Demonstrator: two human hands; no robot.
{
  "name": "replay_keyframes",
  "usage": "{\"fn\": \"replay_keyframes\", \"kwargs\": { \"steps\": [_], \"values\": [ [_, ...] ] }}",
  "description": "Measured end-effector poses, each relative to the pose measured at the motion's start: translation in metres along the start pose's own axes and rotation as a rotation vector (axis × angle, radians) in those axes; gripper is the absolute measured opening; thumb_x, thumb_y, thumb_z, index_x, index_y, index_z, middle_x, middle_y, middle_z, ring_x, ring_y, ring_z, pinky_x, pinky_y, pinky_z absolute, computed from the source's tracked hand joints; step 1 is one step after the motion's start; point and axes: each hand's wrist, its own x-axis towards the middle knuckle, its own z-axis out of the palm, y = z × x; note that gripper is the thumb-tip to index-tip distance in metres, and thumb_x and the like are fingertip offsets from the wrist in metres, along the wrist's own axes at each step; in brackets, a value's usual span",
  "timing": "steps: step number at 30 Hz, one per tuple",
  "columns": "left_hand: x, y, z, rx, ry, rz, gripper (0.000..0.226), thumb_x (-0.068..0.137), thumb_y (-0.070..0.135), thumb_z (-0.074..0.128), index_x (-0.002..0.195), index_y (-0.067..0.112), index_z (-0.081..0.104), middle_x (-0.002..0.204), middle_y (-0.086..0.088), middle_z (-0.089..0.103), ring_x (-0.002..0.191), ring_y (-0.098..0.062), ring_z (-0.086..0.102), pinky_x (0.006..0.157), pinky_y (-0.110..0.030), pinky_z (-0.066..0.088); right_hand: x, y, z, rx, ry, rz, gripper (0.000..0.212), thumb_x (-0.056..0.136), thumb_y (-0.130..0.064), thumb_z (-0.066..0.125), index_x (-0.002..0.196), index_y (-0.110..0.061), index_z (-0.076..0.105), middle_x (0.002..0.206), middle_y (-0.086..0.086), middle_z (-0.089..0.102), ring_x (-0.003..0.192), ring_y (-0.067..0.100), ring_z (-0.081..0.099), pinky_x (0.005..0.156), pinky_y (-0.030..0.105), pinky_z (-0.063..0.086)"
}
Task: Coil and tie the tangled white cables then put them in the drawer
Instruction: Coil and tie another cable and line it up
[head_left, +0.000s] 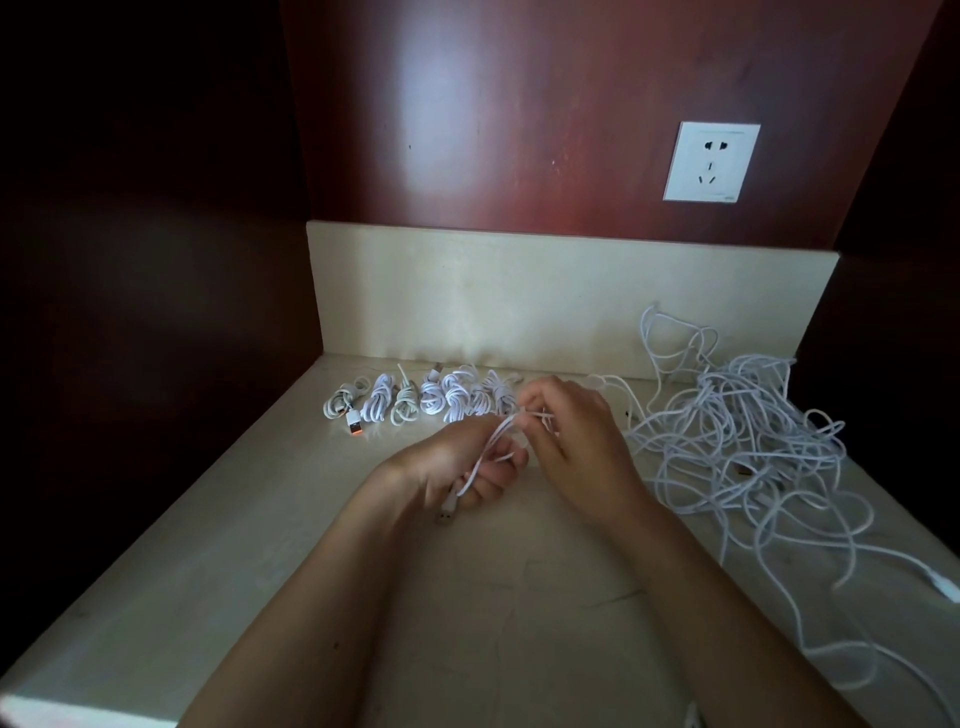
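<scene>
Both hands work one white cable (496, 441) above the counter (519, 597).

The left hand (462, 462) curls round its loops, a plug hanging below — the right hand (569, 431) pinches a strand at the top. A row of tied coils (431, 400) lies near the backsplash; the tangled pile (737, 441) sits to the right.

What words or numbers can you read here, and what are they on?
No text here can be read.
Wall socket: a tiny mark in its lower right corner, too small to read.
Cable held by the left hand and the right hand: no print shows.
</scene>
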Motion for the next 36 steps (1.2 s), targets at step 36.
{"fn": "replay_keyframes", "kwargs": {
  "steps": [36],
  "values": [
    [0.001, 0.007, -0.025, -0.935, 0.381, 0.528, 0.045, 0.106, 0.041, 0.023, 0.068, 0.021, 0.036, 0.040, 0.010, 0.024, 0.031, -0.004, 0.024, 0.032, -0.013, 0.024, -0.015, -0.006, 0.013, -0.131, -0.320, 0.102, 0.013, 0.093, -0.036, 0.057, 0.091, -0.029, 0.068, 0.074, -0.011, 0.065, 0.068, 0.003, 0.057, 0.062, 0.026, 0.041]
  ]
}}
